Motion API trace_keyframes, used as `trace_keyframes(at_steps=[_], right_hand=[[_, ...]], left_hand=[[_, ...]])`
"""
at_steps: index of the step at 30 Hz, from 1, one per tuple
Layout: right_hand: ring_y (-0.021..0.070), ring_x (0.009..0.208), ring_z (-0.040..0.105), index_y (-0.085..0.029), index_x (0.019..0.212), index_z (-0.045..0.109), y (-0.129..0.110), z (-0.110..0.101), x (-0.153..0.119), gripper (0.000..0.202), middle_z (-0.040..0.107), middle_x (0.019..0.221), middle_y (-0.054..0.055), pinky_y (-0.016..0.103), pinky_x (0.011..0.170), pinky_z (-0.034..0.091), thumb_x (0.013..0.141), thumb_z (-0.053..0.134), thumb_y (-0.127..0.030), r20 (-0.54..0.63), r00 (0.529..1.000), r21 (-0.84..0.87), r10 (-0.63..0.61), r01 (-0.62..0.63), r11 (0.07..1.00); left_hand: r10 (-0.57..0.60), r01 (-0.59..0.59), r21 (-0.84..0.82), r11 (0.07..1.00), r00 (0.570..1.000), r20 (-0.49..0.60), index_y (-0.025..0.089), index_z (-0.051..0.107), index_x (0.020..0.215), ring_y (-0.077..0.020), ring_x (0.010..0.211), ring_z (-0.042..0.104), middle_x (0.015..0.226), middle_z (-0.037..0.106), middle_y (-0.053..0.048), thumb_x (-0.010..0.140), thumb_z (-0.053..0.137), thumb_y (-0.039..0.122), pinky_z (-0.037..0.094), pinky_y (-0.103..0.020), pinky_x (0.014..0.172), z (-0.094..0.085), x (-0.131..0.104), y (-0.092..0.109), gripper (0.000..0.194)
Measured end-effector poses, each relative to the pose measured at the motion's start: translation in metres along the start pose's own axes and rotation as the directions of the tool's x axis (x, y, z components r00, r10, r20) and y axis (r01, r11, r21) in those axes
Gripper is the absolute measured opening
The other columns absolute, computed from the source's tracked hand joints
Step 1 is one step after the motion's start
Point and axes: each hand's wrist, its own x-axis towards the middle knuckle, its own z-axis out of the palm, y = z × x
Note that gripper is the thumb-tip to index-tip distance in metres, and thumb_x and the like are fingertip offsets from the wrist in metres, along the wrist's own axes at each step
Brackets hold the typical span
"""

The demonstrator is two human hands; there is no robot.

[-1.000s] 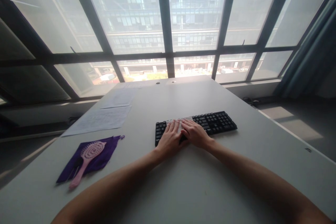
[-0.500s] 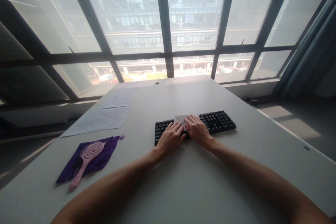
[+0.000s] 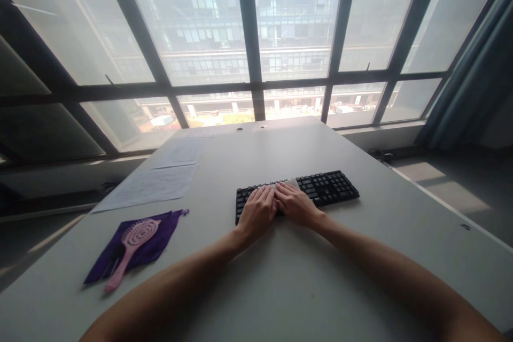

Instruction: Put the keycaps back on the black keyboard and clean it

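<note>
with left hand [image 3: 256, 212] and right hand [image 3: 295, 204] angled inward, laid nearly flat and outstretched, presses a white cloth [image 3: 294, 182] against the black keyboard [image 3: 329, 188] on the bench [image 3: 260, 157], right of papers [image 3: 148, 187] too blurred to read.

Dark-framed windows [image 3: 251, 37] face a building [image 3: 294, 16] (glass-fronted, it seems), with sunlit patches [image 3: 460, 193] on the floor [image 3: 491, 171].

Single head-worn view. Long white tabletop [image 3: 244, 157] viewed from above near end, camera aimed forward and down; black rectangular keyboard [image 3: 327, 188] framed at middle distance, tall dark-framed glass windows [image 3: 296, 26] caught beyond far edge.
</note>
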Motion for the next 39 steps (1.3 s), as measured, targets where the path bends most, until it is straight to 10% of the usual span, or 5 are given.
trace_keyframes(at_steps=[9, 21, 39], right_hand=[[0.0304, 0.143, 0.043, -0.003, 0.140, 0.057, 0.0009, 0.0020, 0.0001, 0.048, 0.054, 0.147, 0.023, 0.046, 0.121, 0.030, 0.104, 0.039, -0.030, -0.008, 0.930, -0.154, 0.367, -0.364, 0.919], [0.0244, 0.143, 0.044, -0.010, 0.144, 0.054, 0.0000, 0.0001, 0.0008, 0.045, 0.056, 0.146, 0.017, 0.046, 0.120, 0.037, 0.103, 0.041, -0.022, -0.006, 0.999, 0.099, -0.045, 0.046, 0.994], [0.0295, 0.144, 0.043, -0.008, 0.140, 0.058, -0.0057, -0.0013, -0.0002, 0.044, 0.051, 0.150, 0.020, 0.049, 0.119, 0.034, 0.104, 0.040, -0.026, -0.026, 0.991, -0.005, 0.133, -0.133, 0.991]], left_hand=[[-0.002, 0.001, 0.014, 1.000, 0.998, 0.064, 0.012, 0.060, 0.133, -0.0303, 0.137, 0.052, 0.144, 0.058, -0.018, 0.101, 0.046, 0.028, 0.043, -0.048, 0.114, 0.0012, -0.0008, -0.0009, 0.039], [0.058, -0.057, -0.008, 0.998, 0.998, 0.029, 0.008, 0.053, 0.142, -0.0284, 0.140, 0.049, 0.148, 0.054, -0.020, 0.102, 0.039, 0.022, 0.036, -0.048, 0.120, 0.0011, 0.0008, -0.0011, 0.045], [0.058, -0.057, -0.020, 0.998, 0.997, 0.054, 0.014, 0.060, 0.132, -0.0274, 0.137, 0.051, 0.143, 0.059, -0.015, 0.101, 0.043, 0.023, 0.039, -0.048, 0.117, -0.0045, 0.0023, 0.0017, 0.036]])
